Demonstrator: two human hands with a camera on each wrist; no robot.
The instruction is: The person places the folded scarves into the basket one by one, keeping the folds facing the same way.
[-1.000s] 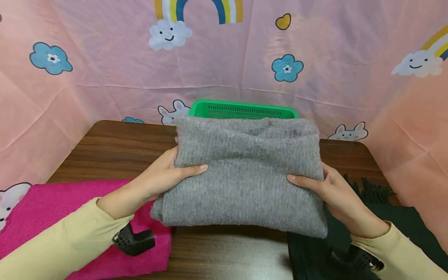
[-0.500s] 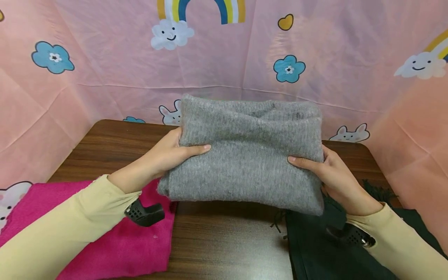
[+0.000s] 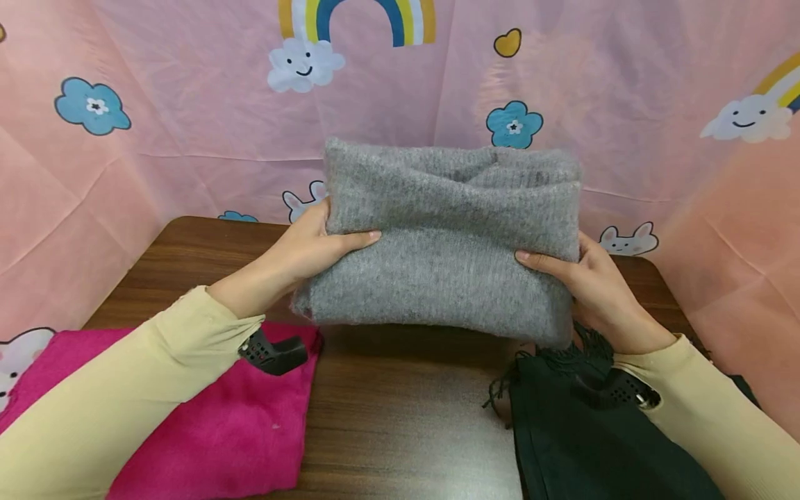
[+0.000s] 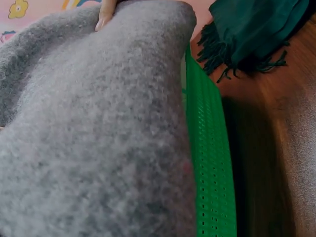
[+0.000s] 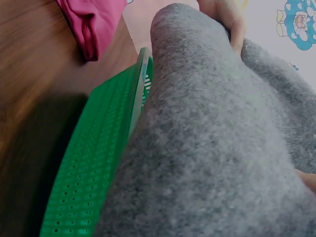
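A folded grey knitted scarf [image 3: 450, 236] is held up in the air above the far part of the table. My left hand [image 3: 312, 250] grips its left end, thumb on top and fingers underneath. At the other end my right hand [image 3: 581, 278] grips it the same way. In the wrist views the grey scarf [image 4: 94, 128] [image 5: 222, 138] hangs over a green perforated basket [image 4: 210, 163] [image 5: 94, 182]. The scarf hides the basket in the head view.
A folded magenta scarf [image 3: 206, 423] lies at the front left of the wooden table [image 3: 406, 417]. A dark green fringed scarf [image 3: 581, 430] lies at the front right. A pink cartoon-print cloth [image 3: 187, 139] walls the back and sides.
Both hands have lifted the grey scarf up and away from me, so it now covers the green basket that showed behind it a second ago.
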